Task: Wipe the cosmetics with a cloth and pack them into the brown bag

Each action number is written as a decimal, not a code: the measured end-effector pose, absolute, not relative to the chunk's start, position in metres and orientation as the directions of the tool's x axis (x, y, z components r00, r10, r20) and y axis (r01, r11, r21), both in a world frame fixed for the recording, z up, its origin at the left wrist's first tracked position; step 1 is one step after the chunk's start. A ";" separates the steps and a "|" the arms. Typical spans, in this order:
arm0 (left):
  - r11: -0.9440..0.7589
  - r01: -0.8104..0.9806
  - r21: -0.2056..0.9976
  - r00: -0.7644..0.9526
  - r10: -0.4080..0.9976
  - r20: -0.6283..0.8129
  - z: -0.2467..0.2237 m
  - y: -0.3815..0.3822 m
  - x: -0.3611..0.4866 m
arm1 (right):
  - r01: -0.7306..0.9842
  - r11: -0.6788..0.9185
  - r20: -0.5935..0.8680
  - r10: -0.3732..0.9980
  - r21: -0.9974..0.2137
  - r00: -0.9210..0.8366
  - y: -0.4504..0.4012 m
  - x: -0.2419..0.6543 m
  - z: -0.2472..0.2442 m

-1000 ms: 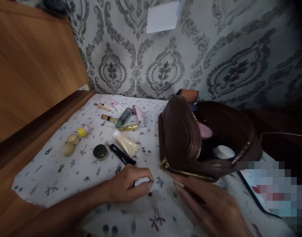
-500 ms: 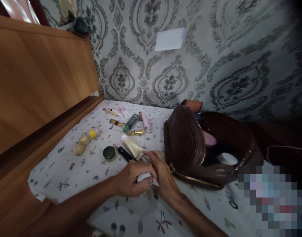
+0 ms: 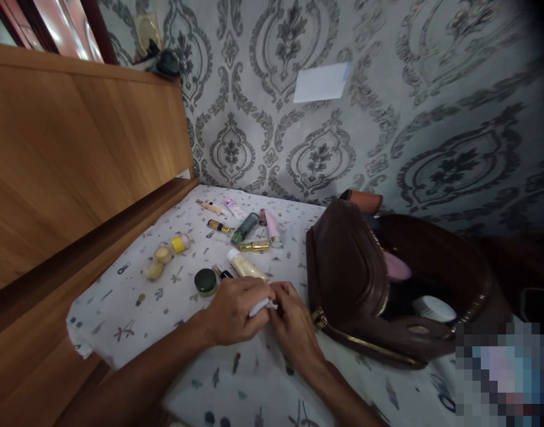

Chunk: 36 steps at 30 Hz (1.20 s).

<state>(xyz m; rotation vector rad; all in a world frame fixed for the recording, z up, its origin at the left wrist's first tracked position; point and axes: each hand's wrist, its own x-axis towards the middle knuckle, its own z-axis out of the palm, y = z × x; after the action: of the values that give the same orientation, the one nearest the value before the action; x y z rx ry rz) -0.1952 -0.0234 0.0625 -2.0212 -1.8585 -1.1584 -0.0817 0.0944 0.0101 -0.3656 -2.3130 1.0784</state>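
Note:
My left hand [image 3: 238, 309] is closed around a crumpled white piece that looks like tissue [image 3: 258, 306], part of it showing between thumb and fingers. Against its loose end, my right hand [image 3: 293, 320] is pinched with bent fingers. Just beyond the hands lies a cream tube with a white cap [image 3: 245, 265]. A black tube [image 3: 223, 272] is partly hidden behind my left hand, beside a round dark green jar [image 3: 205, 281]. Farther back are a gold lipstick case [image 3: 254, 246], a green bottle [image 3: 245, 228] and a pink tube [image 3: 273, 229].
An unzipped brown leather bag [image 3: 347, 261] stands at the right, holding a pink item [image 3: 396, 266] and a white round lid [image 3: 435, 309]. Small yellow-lidded jars [image 3: 163, 254] lie at the left on the patterned cloth [image 3: 120, 296]. A wooden panel [image 3: 89, 136] borders the left side.
The view has shifted, so everything sits lower and further right. My right hand's fingers have drawn in and bent toward the white tissue; less of the black tube shows.

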 end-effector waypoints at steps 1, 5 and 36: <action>-0.169 0.935 0.313 -0.067 0.780 0.622 0.064 -0.024 -0.197 | 0.002 0.647 0.385 0.457 -0.763 -0.802 0.094 -0.082 0.010; 0.036 0.995 0.096 -0.083 0.837 0.541 0.064 -0.025 -0.203 | -0.007 0.651 0.406 0.464 -0.759 -0.787 0.094 -0.084 0.010; 0.781 0.624 0.019 -0.780 0.622 0.065 0.104 -0.065 -0.313 | -0.055 0.644 0.452 0.471 -0.763 -0.758 0.095 -0.079 0.011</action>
<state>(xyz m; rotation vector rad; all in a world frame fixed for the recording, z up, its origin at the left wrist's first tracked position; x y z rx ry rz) -0.3130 -0.0653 0.1043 -1.0198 -2.9124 -0.0609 -0.0786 0.0952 0.0114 -0.3218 -2.2181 1.0579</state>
